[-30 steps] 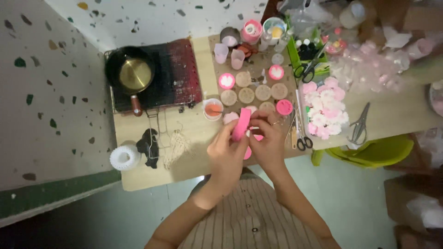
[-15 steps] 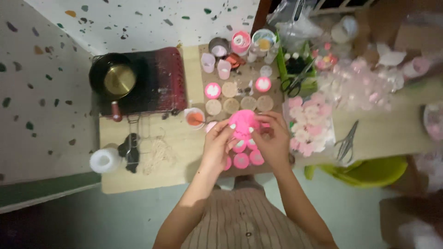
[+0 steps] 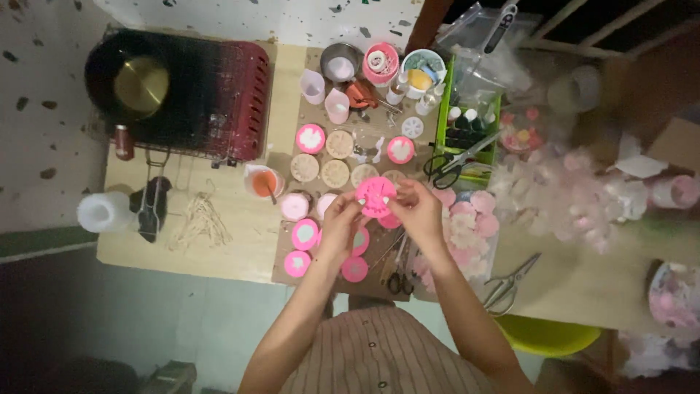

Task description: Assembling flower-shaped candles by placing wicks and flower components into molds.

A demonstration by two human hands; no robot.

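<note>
Both my hands hold one round pink silicone mould (image 3: 375, 195) above the wooden table (image 3: 240, 248), its patterned face turned up. My left hand (image 3: 340, 221) grips its left edge with the fingertips. My right hand (image 3: 416, 211) pinches its right edge. Below and around them lie several more round pink moulds (image 3: 305, 234), some filled with pale material. Further back sit round beige discs (image 3: 337, 174) in rows.
A dark pot (image 3: 138, 84) stands on a red-edged stove (image 3: 219, 102) at the back left. Nearby are a small cup of orange liquid (image 3: 263, 182), a white roll (image 3: 103, 211), wicks (image 3: 200, 219), scissors (image 3: 452, 164), a green tray (image 3: 470, 124), pink-white flower shapes (image 3: 467, 219), metal snips (image 3: 510, 281).
The mould was held edge-on a second ago; it is now turned flat, face up. The view has shifted, so the table sits further left and higher in frame.
</note>
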